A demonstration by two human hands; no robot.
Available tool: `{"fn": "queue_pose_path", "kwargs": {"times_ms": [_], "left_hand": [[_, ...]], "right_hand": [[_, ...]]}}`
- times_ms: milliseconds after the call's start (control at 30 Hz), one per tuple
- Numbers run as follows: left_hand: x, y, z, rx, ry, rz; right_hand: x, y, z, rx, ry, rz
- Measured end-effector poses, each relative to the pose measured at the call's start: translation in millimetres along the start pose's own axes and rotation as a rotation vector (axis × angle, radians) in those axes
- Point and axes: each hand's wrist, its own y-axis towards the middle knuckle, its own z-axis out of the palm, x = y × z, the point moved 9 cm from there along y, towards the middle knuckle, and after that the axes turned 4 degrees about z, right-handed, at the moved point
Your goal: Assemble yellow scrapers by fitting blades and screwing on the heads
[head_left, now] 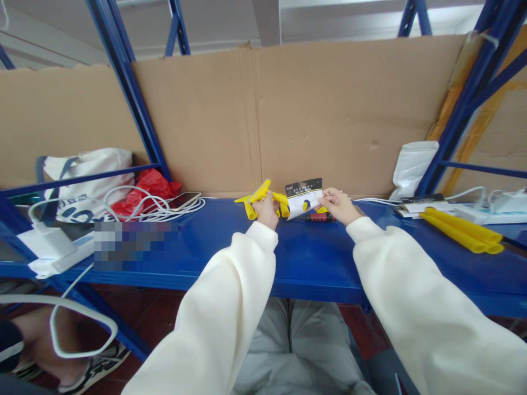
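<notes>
My left hand (267, 211) is closed around a slim yellow plastic piece (260, 191) whose exact kind I cannot make out. More yellow tube-like parts (250, 211) show beside and behind that hand. Between thumb and fingers, my right hand (338, 204) pinches the right edge of a black-and-white printed card (303, 192). The card is tilted above the blue shelf, with a hole through which something yellow shows. Just below the card, a small red-and-black object (320, 217) lies partly hidden near my right fingers.
Yellow tubes (463, 230) lie on the blue shelf (313, 263) at right, near a white pouch (414, 167). Left are a power strip (66, 255), coiled white cables (181, 207), a red bag (148, 189) and a cloth bag (90, 175). Cardboard (329, 115) stands behind; another person's leg (53, 340) shows lower left.
</notes>
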Motion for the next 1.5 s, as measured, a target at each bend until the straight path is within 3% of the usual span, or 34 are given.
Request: {"fn": "queue_pose_path", "kwargs": {"times_ms": [133, 300, 533, 600, 867, 1067, 1267, 1333, 1500], "left_hand": [[13, -4, 12, 0.122, 0.060, -0.070], [32, -20, 33, 0.395, 0.234, -0.201], [27, -57, 48, 0.642, 0.481, -0.201], [24, -62, 54, 0.698, 0.461, -0.186], [16, -53, 56, 0.708, 0.421, -0.166], [16, -46, 40, 0.572, 0.440, -0.107], [14, -29, 32, 0.424, 0.347, 0.007], [11, -22, 28, 0.373, 0.361, 0.066], [7, -14, 24, 0.321, 0.431, 0.148]], "right_hand": [[7, -3, 13, -0.003, -0.032, -0.041], [7, -4, 9, -0.064, -0.063, -0.064], [3, -2, -2, -0.146, -0.094, -0.061], [1, -2, -6, -0.190, -0.102, -0.048], [-8, -5, -17, -0.313, -0.019, 0.027], [-12, -5, -18, -0.339, -0.015, 0.030], [8, -10, -11, -0.306, -0.301, -0.096], [12, -12, -4, -0.263, -0.394, -0.115], [11, -17, 31, 0.012, -0.489, -0.093]]}}
